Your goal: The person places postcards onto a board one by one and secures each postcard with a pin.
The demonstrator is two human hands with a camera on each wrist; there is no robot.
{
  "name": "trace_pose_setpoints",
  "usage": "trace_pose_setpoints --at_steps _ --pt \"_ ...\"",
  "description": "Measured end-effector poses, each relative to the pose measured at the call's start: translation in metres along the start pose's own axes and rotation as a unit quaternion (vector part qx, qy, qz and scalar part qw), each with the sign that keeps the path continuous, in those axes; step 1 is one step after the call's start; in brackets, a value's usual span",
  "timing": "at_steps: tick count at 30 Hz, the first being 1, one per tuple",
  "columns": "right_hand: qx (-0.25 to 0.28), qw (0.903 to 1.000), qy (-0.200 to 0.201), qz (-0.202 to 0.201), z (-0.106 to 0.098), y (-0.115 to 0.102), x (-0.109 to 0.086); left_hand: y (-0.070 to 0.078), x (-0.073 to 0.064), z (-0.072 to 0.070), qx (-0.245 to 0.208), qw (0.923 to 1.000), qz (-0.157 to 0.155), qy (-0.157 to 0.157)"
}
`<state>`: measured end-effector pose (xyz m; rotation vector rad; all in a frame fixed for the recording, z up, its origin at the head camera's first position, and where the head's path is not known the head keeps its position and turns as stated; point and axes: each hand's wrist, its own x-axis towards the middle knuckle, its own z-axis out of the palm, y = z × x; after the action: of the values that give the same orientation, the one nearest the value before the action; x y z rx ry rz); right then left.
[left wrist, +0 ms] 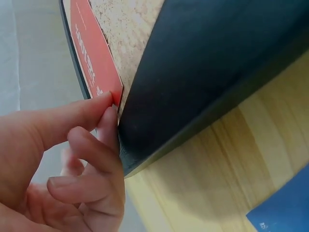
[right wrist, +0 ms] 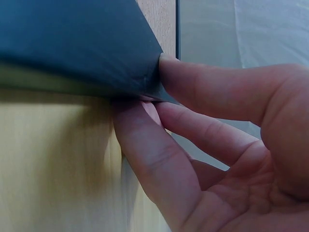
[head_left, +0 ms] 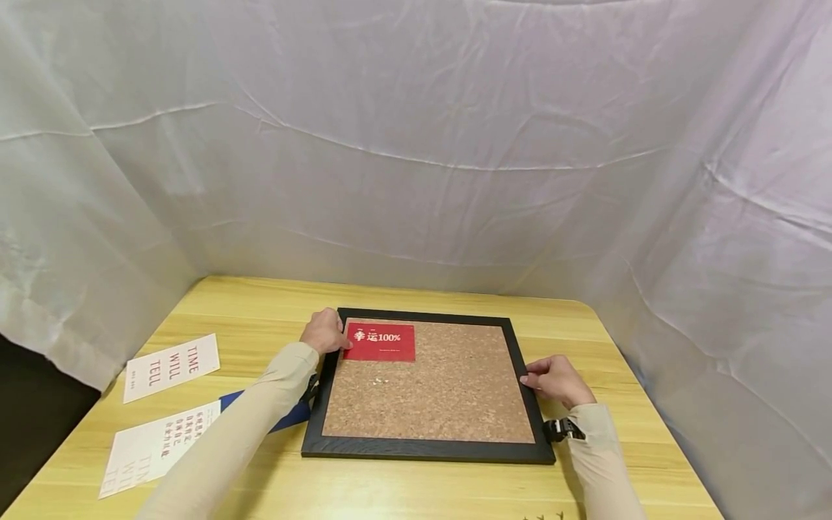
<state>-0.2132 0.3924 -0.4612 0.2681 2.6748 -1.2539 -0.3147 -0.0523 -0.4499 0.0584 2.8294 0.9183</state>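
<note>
The framed corkboard (head_left: pixel 442 408) sits between both hands at the desk (head_left: pixel 565 328), a red card (head_left: pixel 383 352) in its far left corner. The left hand (head_left: pixel 323 332) grips the left edge, thumb tip at the card; the right hand (head_left: pixel 560 380) pinches the right edge, thumb above, fingers below. A dragging left thumb could skew the card if it is loosely fixed, which I cannot tell. Uneven lifting could slide the small pale bits (head_left: pixel 380 380) off, and the blue card (head_left: pixel 295 417) nearby could get trapped underneath.
</note>
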Motion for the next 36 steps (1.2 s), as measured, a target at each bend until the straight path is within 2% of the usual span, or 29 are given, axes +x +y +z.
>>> trace_pose_setpoints --at_steps 5,11,15,18,21,23,30,36 --pt "-0.005 1.0 0.002 0.0 0.0 0.0 -0.001 0.001 -0.002 0.002 0.037 0.9982 0.046 -0.008" --pt "-0.013 0.9999 0.005 -0.001 -0.001 0.001 -0.002 -0.004 -0.007 0.006 0.073 0.9894 0.125 -0.004" --pt "-0.013 0.9999 0.005 0.0 -0.001 0.001 -0.002 -0.012 -0.01 0.007 0.094 0.9777 0.188 0.007" --pt "-0.013 0.9999 0.005 0.002 -0.001 0.0 -0.003 -0.021 -0.009 0.009 0.115 0.965 0.234 0.022" --pt "-0.014 0.9999 0.005 0.004 0.0 0.001 -0.002 -0.027 -0.008 0.009 0.127 0.956 0.264 0.025" --pt "-0.014 0.9999 0.005 0.004 0.0 0.001 -0.002 -0.029 -0.007 0.009 0.134 0.9523 0.274 0.02" --pt "-0.003 1.0 0.002 0.002 -0.001 0.001 -0.001 -0.033 -0.008 0.005 0.153 0.9491 0.275 -0.016" --pt "0.01 0.9999 -0.002 0.004 0.0 -0.002 -0.002 -0.035 -0.008 0.005 0.158 0.9466 0.28 -0.016"
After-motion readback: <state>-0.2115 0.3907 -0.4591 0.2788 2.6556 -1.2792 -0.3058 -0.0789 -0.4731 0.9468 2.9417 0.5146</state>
